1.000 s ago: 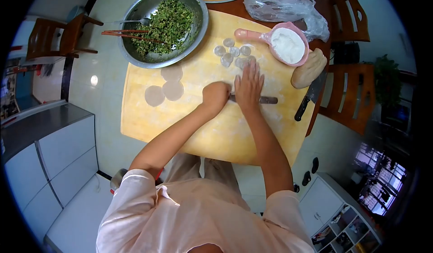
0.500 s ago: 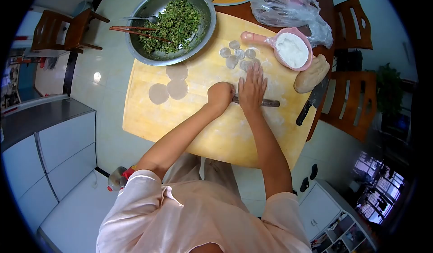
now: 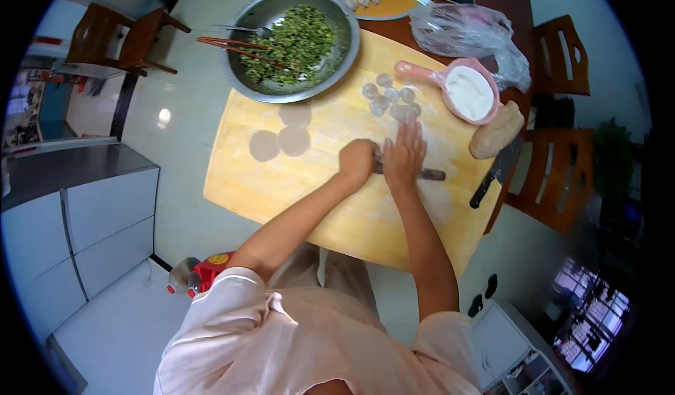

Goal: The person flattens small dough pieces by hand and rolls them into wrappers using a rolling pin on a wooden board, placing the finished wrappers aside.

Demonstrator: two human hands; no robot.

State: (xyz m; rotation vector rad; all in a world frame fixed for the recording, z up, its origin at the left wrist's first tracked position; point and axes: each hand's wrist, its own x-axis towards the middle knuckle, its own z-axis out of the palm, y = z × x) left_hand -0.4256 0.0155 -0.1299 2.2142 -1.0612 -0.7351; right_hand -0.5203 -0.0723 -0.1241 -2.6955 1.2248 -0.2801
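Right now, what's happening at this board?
A person's right hand lies flat across a rolling pin on the floured board. The left hand is curled at the pin's near end; what it grips is hidden. Three wide dough rounds lie to the left; smaller discs sit beyond the right hand.

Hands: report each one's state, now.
Left hand: closed; whether it holds anything cannot be told.
Right hand: open, laid over the dark rolling pin.
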